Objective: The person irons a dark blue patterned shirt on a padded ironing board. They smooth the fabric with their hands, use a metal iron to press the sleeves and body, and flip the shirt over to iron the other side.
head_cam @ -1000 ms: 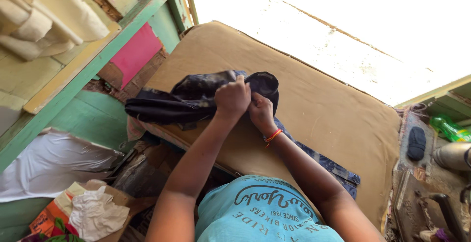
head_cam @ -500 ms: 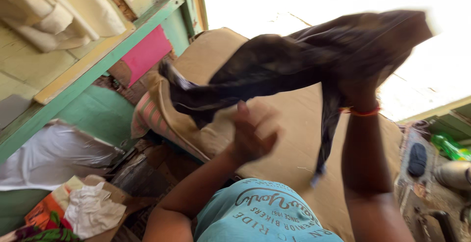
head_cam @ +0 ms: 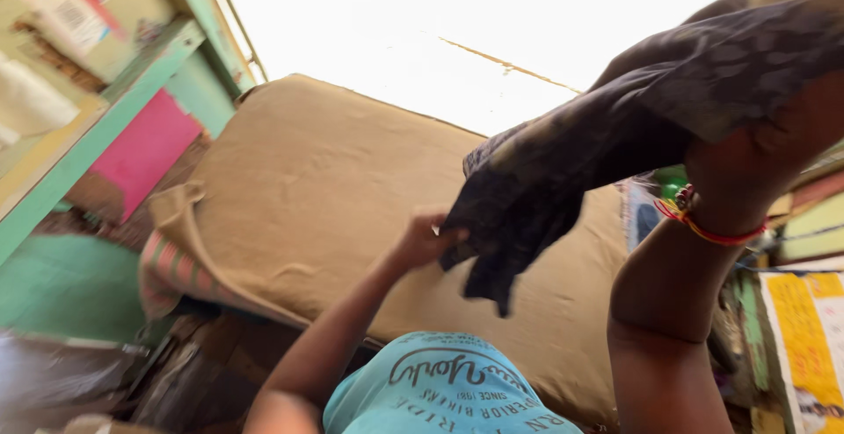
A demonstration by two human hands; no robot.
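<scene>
Head view: nearest, we are pinching the low end of the dark cloth (head_cam: 563,170) with our left hand (head_cam: 424,239), while our right hand (head_cam: 756,166) is gripping its high end, raised right above the far tan padded table (head_cam: 308,188).

Dark patterned cloth (head_cam: 615,135) — tan pad (head_cam: 325,188); teal shirt (head_cam: 440,390).
</scene>
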